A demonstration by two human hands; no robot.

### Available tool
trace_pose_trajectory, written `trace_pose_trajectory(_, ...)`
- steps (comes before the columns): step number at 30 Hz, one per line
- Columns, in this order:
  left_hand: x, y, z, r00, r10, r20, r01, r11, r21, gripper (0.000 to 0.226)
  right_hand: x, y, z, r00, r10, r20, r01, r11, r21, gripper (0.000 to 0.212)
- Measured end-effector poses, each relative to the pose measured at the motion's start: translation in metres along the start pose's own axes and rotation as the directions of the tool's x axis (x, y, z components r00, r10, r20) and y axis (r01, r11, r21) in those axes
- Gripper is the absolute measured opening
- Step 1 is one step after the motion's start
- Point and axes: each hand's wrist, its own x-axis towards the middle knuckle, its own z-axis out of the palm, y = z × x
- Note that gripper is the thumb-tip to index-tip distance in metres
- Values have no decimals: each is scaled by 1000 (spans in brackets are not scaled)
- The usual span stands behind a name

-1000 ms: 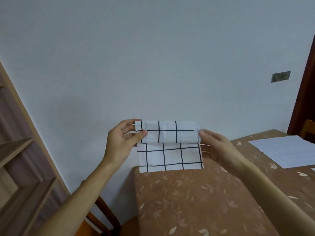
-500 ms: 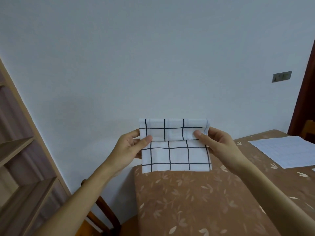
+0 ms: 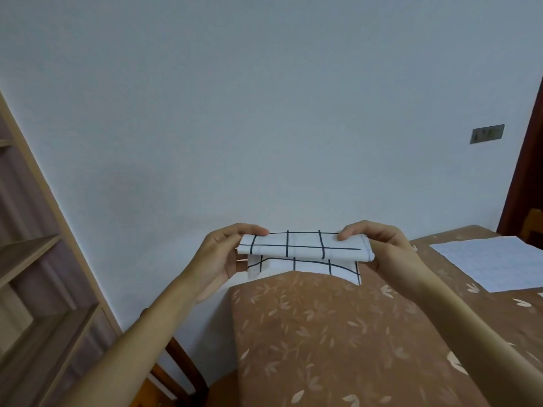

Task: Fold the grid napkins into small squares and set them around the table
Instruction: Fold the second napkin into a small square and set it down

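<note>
A white napkin with black grid lines (image 3: pixel 302 248) is held in the air over the far corner of the table (image 3: pixel 338 333). It is folded over itself, and its lower flap drops behind the table's far edge. My left hand (image 3: pixel 226 254) pinches the napkin's left end, thumb underneath and fingers on top. At the right end my right hand (image 3: pixel 379 245) grips it the same way. Another white cloth with a fine grid (image 3: pixel 493 262) lies flat on the table at the right.
The table wears a brown cloth printed with pale leaves. A wooden chair (image 3: pixel 179 371) stands below the table's left corner. Wooden shelves (image 3: pixel 35 259) rise along the left. A plain wall lies straight ahead, with a switch plate (image 3: pixel 487 133) and a dark door frame (image 3: pixel 526 160) at the right.
Both hands have dropped and tilted the folded napkin from upright to nearly flat, bringing it down to the table's far corner. The grips at the two ends stay the same.
</note>
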Motion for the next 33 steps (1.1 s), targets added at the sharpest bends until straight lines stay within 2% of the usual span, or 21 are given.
trace_pose_trajectory(2,-1,1,-3,1000,-21,17,21,999,-41,51,-1,0,-3,1000,3,6,-3,1000,30,60)
trace_pose_trajectory(4,1,-2,-5,1000,-2,-5,2,1000,-1,44,0,1,-5,1000,22,17,-23,996,83,49)
trace_pose_trajectory(7,3,-8,-2,989,83,-126,-71,992,100,6,1,4,-4,999,35,29,-39,987,158,37)
trace_pose_trajectory(8,3,-10,-1,984,110,-140,-93,988,125,15,3,7,-4,999,42,9,-43,988,148,51)
trace_pose_trajectory(11,2,-12,3,977,138,-161,-123,987,104,30,4,15,1,992,111,-58,-105,989,108,109)
trace_pose_trajectory(13,0,-12,6,980,127,-152,-117,991,67,38,2,18,8,984,169,-64,-157,976,153,121)
trace_pose_trajectory(14,-1,-14,7,983,120,-138,-111,991,76,41,2,20,11,982,173,-73,-160,974,163,111)
trace_pose_trajectory(17,-5,-14,9,999,34,-26,-28,977,211,50,2,18,18,985,135,-112,-117,981,152,48)
trace_pose_trajectory(18,-6,-14,9,999,-10,39,0,966,260,50,2,17,20,987,119,-109,-103,984,146,36)
trace_pose_trajectory(20,-9,-14,13,984,-90,156,28,933,359,43,4,16,23,992,97,-83,-87,989,117,34)
trace_pose_trajectory(22,-11,-14,22,969,-117,216,21,915,402,34,3,12,32,995,78,-56,-75,995,59,33)
trace_pose_trajectory(25,-12,-18,39,985,-51,167,-13,932,362,21,-3,8,46,998,56,-41,-55,998,20,27)
trace_pose_trajectory(28,-10,-23,50,995,72,74,-92,947,308,19,-10,13,55,995,91,40,-89,995,-41,29)
trace_pose_trajectory(30,-10,-27,54,994,105,29,-109,951,289,18,-15,16,59,989,124,78,-117,989,-93,29)
trace_pose_trajectory(33,-13,-34,57,993,118,18,-118,949,291,17,-18,19,59,994,91,61,-78,979,-189,28)
